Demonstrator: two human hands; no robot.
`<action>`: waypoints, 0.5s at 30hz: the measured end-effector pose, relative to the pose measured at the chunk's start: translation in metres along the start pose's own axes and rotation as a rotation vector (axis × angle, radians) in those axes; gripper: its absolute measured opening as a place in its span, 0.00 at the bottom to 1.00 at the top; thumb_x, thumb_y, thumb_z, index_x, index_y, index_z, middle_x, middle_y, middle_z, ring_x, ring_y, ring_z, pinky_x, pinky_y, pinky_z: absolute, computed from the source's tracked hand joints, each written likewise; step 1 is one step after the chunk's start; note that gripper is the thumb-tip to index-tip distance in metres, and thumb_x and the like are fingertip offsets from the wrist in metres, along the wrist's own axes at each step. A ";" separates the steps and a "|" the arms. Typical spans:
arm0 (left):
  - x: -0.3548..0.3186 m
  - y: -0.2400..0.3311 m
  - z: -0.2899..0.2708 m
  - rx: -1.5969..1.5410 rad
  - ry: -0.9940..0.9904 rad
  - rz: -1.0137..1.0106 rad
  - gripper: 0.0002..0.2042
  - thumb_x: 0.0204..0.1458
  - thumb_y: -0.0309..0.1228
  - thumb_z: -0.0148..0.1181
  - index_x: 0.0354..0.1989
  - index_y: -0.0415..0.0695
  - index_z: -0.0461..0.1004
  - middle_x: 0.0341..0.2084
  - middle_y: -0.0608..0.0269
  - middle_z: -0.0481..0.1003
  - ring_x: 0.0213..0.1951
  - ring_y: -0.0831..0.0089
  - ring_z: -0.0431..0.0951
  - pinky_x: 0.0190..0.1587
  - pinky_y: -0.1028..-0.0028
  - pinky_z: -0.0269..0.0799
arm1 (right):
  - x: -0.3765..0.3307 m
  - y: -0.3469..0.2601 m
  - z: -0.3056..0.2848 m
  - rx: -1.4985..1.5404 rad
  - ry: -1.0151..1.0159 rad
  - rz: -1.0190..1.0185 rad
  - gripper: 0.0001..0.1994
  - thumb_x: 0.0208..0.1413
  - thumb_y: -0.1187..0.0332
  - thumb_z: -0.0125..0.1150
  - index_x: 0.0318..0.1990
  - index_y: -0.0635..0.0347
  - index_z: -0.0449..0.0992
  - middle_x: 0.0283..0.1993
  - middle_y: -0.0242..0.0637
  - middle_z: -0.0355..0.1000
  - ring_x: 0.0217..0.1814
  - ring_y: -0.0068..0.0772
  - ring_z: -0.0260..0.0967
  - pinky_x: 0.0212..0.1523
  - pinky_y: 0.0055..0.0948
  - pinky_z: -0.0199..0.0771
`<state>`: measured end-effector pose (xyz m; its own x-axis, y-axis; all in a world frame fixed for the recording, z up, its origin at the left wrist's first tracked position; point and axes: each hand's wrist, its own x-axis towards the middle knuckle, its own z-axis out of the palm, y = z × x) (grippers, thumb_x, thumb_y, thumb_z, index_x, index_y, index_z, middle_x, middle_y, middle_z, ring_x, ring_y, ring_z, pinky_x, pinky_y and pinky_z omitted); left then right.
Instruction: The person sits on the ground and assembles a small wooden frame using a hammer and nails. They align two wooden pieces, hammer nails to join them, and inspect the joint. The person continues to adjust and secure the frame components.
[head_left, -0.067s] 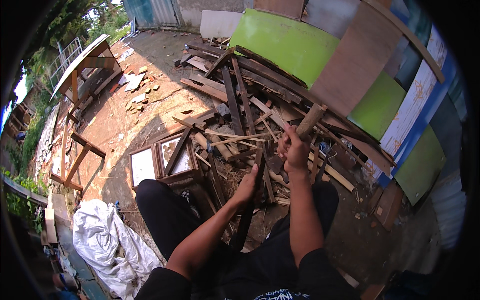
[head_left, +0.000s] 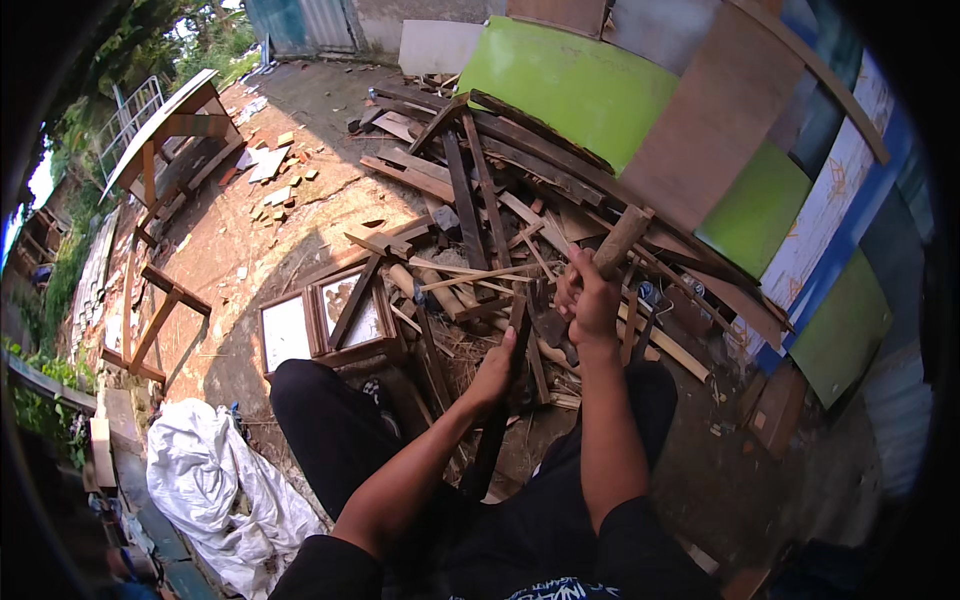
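Observation:
My left hand is closed around a long dark wooden strip. The strip stands steeply between my legs, its lower end close to my lap and its upper end beside the thumb. To the right, my right hand grips a tool with a thick, round wooden handle that sticks up past the fist. A dark, blade-like part shows on the fist's left side, close to the strip's upper end. Its exact shape is hard to make out, and whether it touches the strip I cannot tell.
Scrap wood is heaped ahead. Green and brown boards lean behind it. A framed panel lies by my left knee, with a white sack nearer. A wooden frame and a tilted table-like piece stand farther left.

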<state>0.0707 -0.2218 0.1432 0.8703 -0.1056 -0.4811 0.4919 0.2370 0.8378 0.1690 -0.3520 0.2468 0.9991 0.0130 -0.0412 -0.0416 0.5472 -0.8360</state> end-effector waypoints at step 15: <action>-0.002 0.015 0.012 -0.554 -0.146 -0.108 0.37 0.56 0.77 0.36 0.28 0.49 0.62 0.11 0.71 0.56 0.10 0.75 0.56 0.16 0.73 0.57 | -0.006 0.041 0.023 0.152 0.121 -0.278 0.16 0.62 0.68 0.60 0.24 0.56 0.61 0.14 0.26 0.54 0.10 0.19 0.49 0.12 0.26 0.48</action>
<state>0.0766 -0.2295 0.1595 0.8300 -0.2801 -0.4824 0.5253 0.6834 0.5070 0.1617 -0.3104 0.2248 0.9629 -0.2487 0.1047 0.2436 0.6342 -0.7338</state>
